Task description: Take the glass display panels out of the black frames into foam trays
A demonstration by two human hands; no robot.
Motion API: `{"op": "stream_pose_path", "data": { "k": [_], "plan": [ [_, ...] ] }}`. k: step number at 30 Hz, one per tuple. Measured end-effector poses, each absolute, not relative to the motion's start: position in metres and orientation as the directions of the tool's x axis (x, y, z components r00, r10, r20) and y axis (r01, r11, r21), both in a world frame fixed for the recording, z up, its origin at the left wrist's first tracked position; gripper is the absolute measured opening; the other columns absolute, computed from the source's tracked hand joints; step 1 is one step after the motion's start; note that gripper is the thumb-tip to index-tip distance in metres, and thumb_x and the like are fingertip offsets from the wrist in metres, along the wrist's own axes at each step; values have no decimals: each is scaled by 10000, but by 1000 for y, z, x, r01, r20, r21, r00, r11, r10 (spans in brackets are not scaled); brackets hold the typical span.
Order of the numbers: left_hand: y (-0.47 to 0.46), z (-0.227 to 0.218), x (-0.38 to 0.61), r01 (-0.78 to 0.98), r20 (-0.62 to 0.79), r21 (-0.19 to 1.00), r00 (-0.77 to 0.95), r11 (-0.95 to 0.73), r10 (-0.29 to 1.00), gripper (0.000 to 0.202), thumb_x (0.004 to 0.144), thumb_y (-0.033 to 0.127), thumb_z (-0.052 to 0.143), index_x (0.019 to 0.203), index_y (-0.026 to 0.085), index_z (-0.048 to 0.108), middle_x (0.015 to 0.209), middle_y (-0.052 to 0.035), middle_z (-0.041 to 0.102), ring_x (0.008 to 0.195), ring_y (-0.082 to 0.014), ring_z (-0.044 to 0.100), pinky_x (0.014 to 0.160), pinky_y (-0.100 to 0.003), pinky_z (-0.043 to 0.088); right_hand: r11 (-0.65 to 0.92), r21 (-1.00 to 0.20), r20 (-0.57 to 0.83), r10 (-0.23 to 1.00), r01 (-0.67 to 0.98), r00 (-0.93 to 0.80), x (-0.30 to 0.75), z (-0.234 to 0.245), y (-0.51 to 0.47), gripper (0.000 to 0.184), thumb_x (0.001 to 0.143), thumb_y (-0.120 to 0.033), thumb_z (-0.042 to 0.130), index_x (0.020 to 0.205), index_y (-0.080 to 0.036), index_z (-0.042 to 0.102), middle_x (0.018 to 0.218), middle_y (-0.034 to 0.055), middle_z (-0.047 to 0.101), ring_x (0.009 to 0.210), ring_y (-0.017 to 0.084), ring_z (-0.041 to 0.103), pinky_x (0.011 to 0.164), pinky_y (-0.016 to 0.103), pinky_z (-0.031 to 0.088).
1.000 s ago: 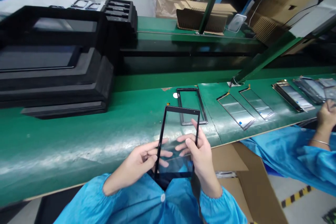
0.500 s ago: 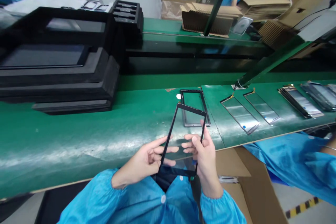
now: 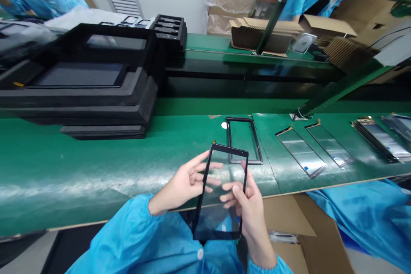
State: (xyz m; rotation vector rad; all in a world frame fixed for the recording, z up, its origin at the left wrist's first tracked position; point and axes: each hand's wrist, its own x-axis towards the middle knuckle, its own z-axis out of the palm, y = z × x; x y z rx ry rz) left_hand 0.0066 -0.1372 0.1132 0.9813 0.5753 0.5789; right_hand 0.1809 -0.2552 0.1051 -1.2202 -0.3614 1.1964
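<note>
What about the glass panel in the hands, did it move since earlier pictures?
Yes, the glass panel moved toward the person, against the black frame on the bench.

- green workbench (image 3: 80, 154), black-framed panel (image 3: 244, 140) lying on it
- two glass panels (image 3: 301, 152) to its right, then a panel stack (image 3: 380, 140)
- black foam trays (image 3: 96, 99) stacked left
- cardboard box (image 3: 308, 239) under bench edge
- co-worker's blue sleeve (image 3: 369, 222) at right

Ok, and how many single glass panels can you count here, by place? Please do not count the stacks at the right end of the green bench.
Black-framed glass panel held in the right hand, left hand behind it: 1
Black-framed panel on the green bench: 1
Clear panel and second clear panel on the bench: 2
Total: 4
</note>
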Motion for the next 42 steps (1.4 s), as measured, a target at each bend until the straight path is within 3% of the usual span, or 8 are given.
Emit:
{"op": "stream_pose_path", "data": {
  "k": [3,8,11,15,22,31,38,42],
  "plan": [
    [-128,110,11,-193,-183,887,686,419,704,789,851,95,747,1586,209,486,1170,-143,811,713,-176,810,707,-277,641,-131,-849,-362,850,-512,383,179,102,-257,1059,860,-426,889,1686,-203,265,859,55,828,608,198,796,483,209,597],
    [-136,112,5,-150,-290,850,668,505,685,587,975,376,722,1519,188,609,1319,-200,776,1054,-304,813,799,-322,653,-13,-858,-346,754,-514,558,184,97,-248,1099,828,-414,916,1690,-288,245,968,36,831,683,191,807,531,221,618],
    [-150,109,-3,-140,-327,841,638,522,697,567,950,486,751,1408,153,716,1288,-217,790,1070,-340,809,821,-352,649,72,-838,-359,673,-541,646,185,94,-242,1010,820,-428,909,1648,-329,338,1085,32,814,816,205,822,592,248,639],
    [-160,102,-10,-178,-336,857,521,484,785,481,871,481,849,1233,167,817,1196,-181,830,988,-320,823,821,-371,659,64,-809,-382,699,-585,604,182,84,-248,805,841,-420,892,1542,-338,506,1216,55,796,978,233,811,723,306,656],
    [-148,120,-19,-153,-264,925,396,347,879,377,969,484,733,1072,148,868,1059,-162,860,864,-266,820,687,-287,647,4,-798,-396,751,-603,528,171,62,-274,466,835,-478,898,1231,-320,709,1161,62,822,992,299,823,749,414,676],
    [-156,157,-15,-77,-227,953,454,291,862,312,954,330,721,1201,179,840,1056,-118,867,864,-250,844,713,-264,651,-10,-823,-353,792,-568,498,186,48,-286,366,909,-417,845,1243,-409,696,1203,-1,820,1017,271,819,736,411,697],
    [-157,148,-14,-40,-267,950,408,309,873,303,918,394,757,1066,156,870,1022,-119,869,824,-278,848,668,-290,666,24,-807,-383,739,-590,554,175,51,-290,403,884,-434,869,1238,-358,692,1161,23,824,967,257,831,716,361,682],
    [-154,148,-17,37,-295,951,399,306,868,347,919,422,730,1068,137,858,1004,-130,870,787,-281,847,674,-318,681,66,-774,-421,689,-630,590,161,63,-284,511,765,-467,961,1181,-317,703,1087,29,847,892,272,843,671,358,680]
  ]
}}
